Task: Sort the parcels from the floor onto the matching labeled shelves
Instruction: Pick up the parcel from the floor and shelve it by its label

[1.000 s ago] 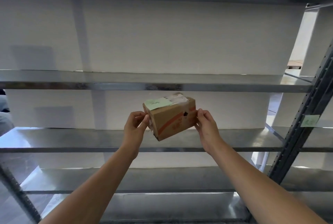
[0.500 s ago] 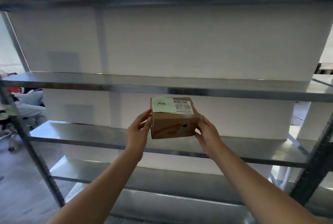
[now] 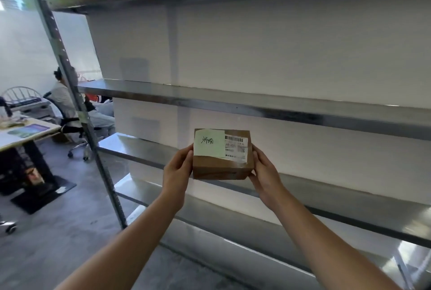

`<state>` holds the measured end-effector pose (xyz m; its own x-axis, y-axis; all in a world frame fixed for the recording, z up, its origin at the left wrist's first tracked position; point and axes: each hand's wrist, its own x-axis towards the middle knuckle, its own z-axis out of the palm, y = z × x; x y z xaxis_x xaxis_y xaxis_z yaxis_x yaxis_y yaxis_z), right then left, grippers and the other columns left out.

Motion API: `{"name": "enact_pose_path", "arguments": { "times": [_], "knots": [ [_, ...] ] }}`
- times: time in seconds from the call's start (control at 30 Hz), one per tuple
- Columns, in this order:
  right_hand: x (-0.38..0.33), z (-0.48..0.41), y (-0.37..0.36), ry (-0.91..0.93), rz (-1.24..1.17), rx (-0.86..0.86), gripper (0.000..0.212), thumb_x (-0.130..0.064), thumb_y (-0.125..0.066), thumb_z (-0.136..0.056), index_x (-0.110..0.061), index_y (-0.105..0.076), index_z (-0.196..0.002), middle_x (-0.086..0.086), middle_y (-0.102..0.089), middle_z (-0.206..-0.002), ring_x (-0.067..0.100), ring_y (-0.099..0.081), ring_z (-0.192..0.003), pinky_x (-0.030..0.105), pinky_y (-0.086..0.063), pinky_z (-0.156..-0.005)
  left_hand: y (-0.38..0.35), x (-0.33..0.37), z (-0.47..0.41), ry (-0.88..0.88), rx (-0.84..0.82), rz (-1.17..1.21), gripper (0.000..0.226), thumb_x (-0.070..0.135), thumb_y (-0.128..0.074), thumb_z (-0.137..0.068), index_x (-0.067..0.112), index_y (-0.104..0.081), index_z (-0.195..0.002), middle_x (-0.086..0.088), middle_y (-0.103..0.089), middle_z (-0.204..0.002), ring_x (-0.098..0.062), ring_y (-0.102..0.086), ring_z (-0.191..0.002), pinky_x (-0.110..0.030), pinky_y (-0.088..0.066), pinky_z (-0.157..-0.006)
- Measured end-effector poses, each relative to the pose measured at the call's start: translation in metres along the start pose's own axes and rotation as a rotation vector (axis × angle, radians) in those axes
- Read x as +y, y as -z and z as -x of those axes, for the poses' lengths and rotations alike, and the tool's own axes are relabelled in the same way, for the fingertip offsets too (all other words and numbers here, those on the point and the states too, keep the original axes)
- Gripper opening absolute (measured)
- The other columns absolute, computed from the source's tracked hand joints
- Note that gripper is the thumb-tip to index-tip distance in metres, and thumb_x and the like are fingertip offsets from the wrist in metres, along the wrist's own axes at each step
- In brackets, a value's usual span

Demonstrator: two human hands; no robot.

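A small brown cardboard parcel (image 3: 221, 166) is held up in front of me, its top tilted toward the camera. A pale green handwritten note and a white barcode label are stuck on its top. My left hand (image 3: 177, 171) grips its left side and my right hand (image 3: 264, 174) grips its right side. Behind it runs a metal shelving unit with several bare shelves (image 3: 303, 108), and the parcel hovers in front of the third shelf (image 3: 130, 147) without touching it.
The rack's perforated left upright (image 3: 70, 84) stands at left. Beyond it a person (image 3: 67, 103) sits on an office chair beside a desk (image 3: 25, 133). The grey concrete floor (image 3: 58, 231) spreads out at lower left.
My view has swung left along the rack, bringing the upright, desk and seated person into sight. The parcel has been tipped so its labelled top faces me; both hands still hold it.
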<state>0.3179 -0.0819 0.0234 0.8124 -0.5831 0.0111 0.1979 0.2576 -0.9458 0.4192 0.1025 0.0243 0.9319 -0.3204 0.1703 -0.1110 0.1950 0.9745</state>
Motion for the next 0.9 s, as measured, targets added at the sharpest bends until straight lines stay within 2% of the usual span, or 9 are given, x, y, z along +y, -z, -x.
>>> {"name": "enact_pose_path", "arguments": {
  "times": [0.1,0.27,0.4,0.47,0.57,0.63,0.7,0.8,0.9],
  "knots": [
    [0.011,-0.001,-0.010,-0.019,-0.014,-0.050,0.037,-0.024,-0.036,-0.108,-0.027,-0.061,-0.135,-0.004,-0.071,-0.124,0.014,-0.063,-0.117,0.029,-0.051,-0.089,0.010,-0.001,0.005,0.006,0.081,0.017,0.018,0.028,-0.059,-0.098,0.034,-0.076,-0.104,-0.003,-0.074,-0.114,-0.026,-0.064,-0.115,-0.044,-0.052,-0.103],
    [0.023,-0.013,-0.035,-0.036,0.014,-0.126,0.037,-0.022,-0.036,-0.108,-0.027,-0.062,-0.134,-0.002,-0.071,-0.125,0.017,-0.065,-0.117,0.029,-0.052,-0.086,0.035,-0.005,0.005,0.035,0.156,0.074,0.017,0.033,-0.062,-0.096,0.031,-0.076,-0.105,-0.005,-0.074,-0.113,-0.027,-0.064,-0.117,-0.044,-0.049,-0.107],
    [0.031,-0.025,-0.080,-0.046,0.050,-0.214,0.038,-0.020,-0.034,-0.109,-0.025,-0.060,-0.136,-0.001,-0.071,-0.125,0.019,-0.065,-0.115,0.024,-0.053,-0.077,0.076,0.000,-0.004,0.004,0.223,0.134,0.017,0.029,-0.062,-0.097,0.031,-0.078,-0.103,0.000,-0.076,-0.110,-0.025,-0.064,-0.119,-0.040,-0.049,-0.106],
    [0.037,-0.032,-0.107,-0.053,0.061,-0.260,0.038,-0.020,-0.034,-0.109,-0.025,-0.059,-0.136,-0.001,-0.070,-0.125,0.015,-0.067,-0.108,0.023,-0.056,-0.074,0.098,0.001,-0.012,-0.015,0.273,0.155,0.016,0.027,-0.063,-0.097,0.031,-0.078,-0.100,-0.001,-0.077,-0.109,-0.026,-0.065,-0.118,-0.041,-0.049,-0.106],
    [0.053,-0.044,-0.147,-0.054,0.088,-0.309,0.039,-0.018,-0.032,-0.109,-0.023,-0.058,-0.137,0.000,-0.070,-0.123,0.011,-0.068,-0.099,0.033,-0.056,-0.085,0.134,-0.001,-0.027,-0.029,0.314,0.150,0.019,0.028,-0.063,-0.097,0.025,-0.075,-0.110,-0.007,-0.074,-0.117,-0.028,-0.064,-0.120,-0.044,-0.046,-0.110],
    [0.066,-0.055,-0.176,-0.070,0.079,-0.333,0.038,-0.017,-0.031,-0.109,-0.021,-0.057,-0.137,0.001,-0.070,-0.122,0.015,-0.067,-0.103,0.044,-0.051,-0.097,0.162,-0.004,-0.038,-0.032,0.338,0.139,0.020,0.028,-0.062,-0.097,0.024,-0.074,-0.112,-0.007,-0.073,-0.119,-0.027,-0.064,-0.120,-0.044,-0.046,-0.109],
    [0.081,-0.068,-0.206,-0.087,0.069,-0.366,0.038,-0.017,-0.031,-0.109,-0.022,-0.057,-0.136,0.003,-0.069,-0.126,0.021,-0.065,-0.112,0.047,-0.049,-0.104,0.190,-0.005,-0.052,-0.045,0.366,0.128,0.019,0.029,-0.061,-0.097,0.025,-0.075,-0.110,-0.007,-0.073,-0.119,-0.026,-0.064,-0.120,-0.045,-0.047,-0.109],
    [0.103,-0.089,-0.254,-0.088,0.071,-0.396,0.037,-0.016,-0.032,-0.109,-0.022,-0.058,-0.135,0.005,-0.069,-0.127,0.020,-0.065,-0.111,0.038,-0.052,-0.096,0.234,-0.007,-0.077,-0.050,0.392,0.124,0.022,0.029,-0.060,-0.098,0.022,-0.073,-0.113,-0.008,-0.073,-0.118,-0.027,-0.064,-0.119,-0.044,-0.048,-0.108],
    [0.124,-0.107,-0.301,-0.088,0.054,-0.417,0.037,-0.014,-0.034,-0.108,-0.024,-0.060,-0.132,0.003,-0.071,-0.124,0.016,-0.065,-0.107,0.031,-0.051,-0.087,0.277,-0.005,-0.104,-0.039,0.410,0.137,0.019,0.028,-0.058,-0.098,0.028,-0.075,-0.107,-0.007,-0.074,-0.116,-0.027,-0.064,-0.119,-0.042,-0.048,-0.106]
  ]
}}
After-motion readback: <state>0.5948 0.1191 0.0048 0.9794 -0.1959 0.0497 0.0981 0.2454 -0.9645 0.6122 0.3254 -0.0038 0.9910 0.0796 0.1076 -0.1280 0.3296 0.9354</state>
